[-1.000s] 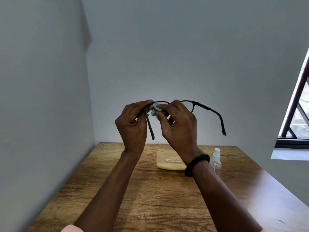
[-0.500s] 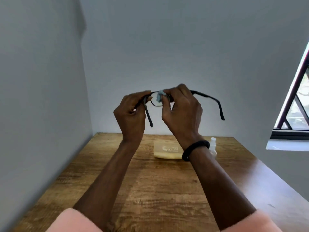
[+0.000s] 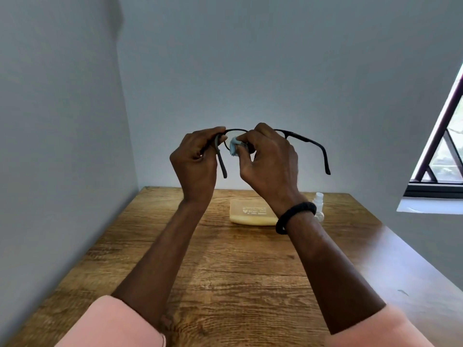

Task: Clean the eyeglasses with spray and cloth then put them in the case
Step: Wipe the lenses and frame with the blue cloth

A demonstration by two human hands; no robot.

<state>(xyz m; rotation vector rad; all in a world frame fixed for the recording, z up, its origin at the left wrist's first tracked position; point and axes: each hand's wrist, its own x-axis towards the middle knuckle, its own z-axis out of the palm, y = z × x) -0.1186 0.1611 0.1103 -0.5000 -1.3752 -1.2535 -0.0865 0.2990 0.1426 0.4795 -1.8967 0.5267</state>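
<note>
The black-framed eyeglasses [image 3: 304, 141] were held up in the air above the far part of the wooden table [image 3: 225, 271], in front of the pale wall, with both temple arms unfolded and pointing back toward the person. A small light-blue cloth [image 3: 234, 146] was pressed against the left lens, bunched between the right hand's thumb and fingers. The right hand [image 3: 270, 159] was closed around that cloth, pinching the lens through it, knuckles up and wrist bent slightly inward; a black band [image 3: 295, 216] circled its wrist. The left hand [image 3: 198, 161] was curled shut on the frame's left corner at the hinge, and the left temple arm hung down out of the grip beside the palm. The right temple arm stuck out free to the right. Both forearms rose steeply from the lower edge of the view, bare up to pink sleeves [image 3: 112, 324]. Below the hands, on the table, lay a flat yellow case [image 3: 250, 215] with white printing, closed as far as could be seen. Just to its right stood a small clear spray bottle [image 3: 318, 205], partly hidden behind the right wrist. A window [image 3: 443, 151] showed at the right edge.
</note>
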